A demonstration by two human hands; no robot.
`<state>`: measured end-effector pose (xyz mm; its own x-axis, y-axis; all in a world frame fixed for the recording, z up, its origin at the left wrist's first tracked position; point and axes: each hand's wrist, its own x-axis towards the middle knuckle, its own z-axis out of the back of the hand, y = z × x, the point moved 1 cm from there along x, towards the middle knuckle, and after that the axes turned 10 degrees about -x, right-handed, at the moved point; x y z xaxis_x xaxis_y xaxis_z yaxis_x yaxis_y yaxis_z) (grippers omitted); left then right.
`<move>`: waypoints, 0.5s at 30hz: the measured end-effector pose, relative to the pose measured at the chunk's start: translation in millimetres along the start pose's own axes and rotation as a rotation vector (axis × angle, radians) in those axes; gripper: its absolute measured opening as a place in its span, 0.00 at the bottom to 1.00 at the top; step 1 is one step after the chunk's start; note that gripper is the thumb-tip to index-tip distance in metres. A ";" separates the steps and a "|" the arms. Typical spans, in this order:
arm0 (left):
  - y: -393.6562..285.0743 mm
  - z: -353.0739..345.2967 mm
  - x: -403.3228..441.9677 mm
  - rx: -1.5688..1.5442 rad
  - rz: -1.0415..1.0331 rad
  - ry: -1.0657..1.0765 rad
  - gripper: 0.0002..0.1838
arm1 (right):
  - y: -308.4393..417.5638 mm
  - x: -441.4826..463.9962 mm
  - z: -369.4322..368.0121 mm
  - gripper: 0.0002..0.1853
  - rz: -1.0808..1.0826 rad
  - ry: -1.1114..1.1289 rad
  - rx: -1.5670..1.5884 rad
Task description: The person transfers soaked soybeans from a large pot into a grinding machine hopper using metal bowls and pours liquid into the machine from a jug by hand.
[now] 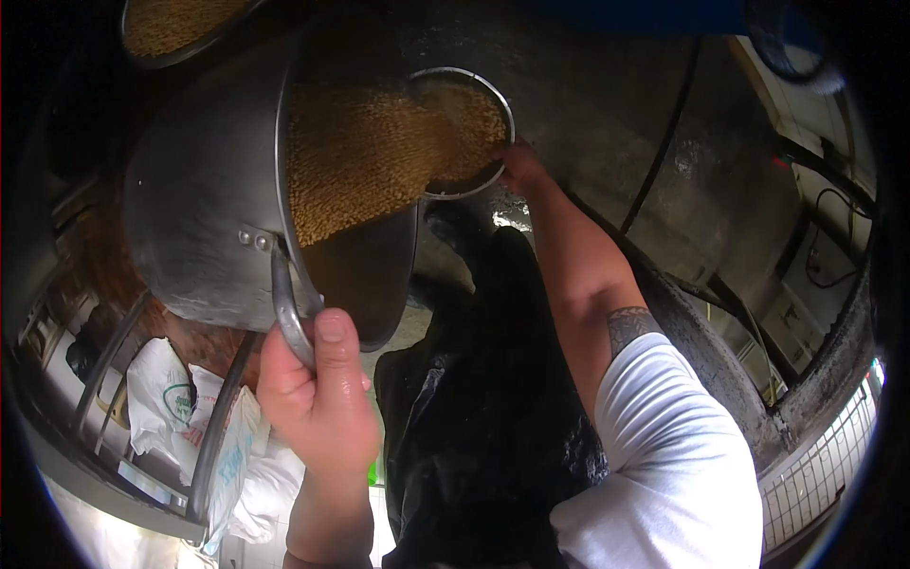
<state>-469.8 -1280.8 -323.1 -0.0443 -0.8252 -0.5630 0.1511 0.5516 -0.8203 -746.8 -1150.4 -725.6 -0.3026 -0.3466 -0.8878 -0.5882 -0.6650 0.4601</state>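
A large metal pot (204,190) lies tipped on its side with its mouth facing right. My left hand (327,394) is closed around the pot's side handle (290,308). Small yellow grains or beans (355,156) stretch from the pot's mouth into a round metal bowl (508,104), and their kind is too blurred to be sure of. At the bowl's right rim, my right hand (519,169) grips the edge, its fingers partly hidden. The bowl's left side overlaps the pot's opening.
Another container (190,57) at the upper left holds similar grains. White sacks (161,394) sit at the lower left behind metal bars (220,427). A dark apron (483,427) covers my front. At the right runs a thick curved rim (720,379).
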 end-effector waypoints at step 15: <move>13.1 -16.0 -4.6 0.139 -0.006 0.177 0.13 | 0.7 3.8 -0.3 0.40 -0.041 0.042 -0.014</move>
<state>-483.4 -1267.8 -332.9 -0.2165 -0.7873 -0.5774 0.2849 0.5147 -0.8086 -748.1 -1152.4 -728.6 -0.2465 -0.3460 -0.9053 -0.5888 -0.6885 0.4235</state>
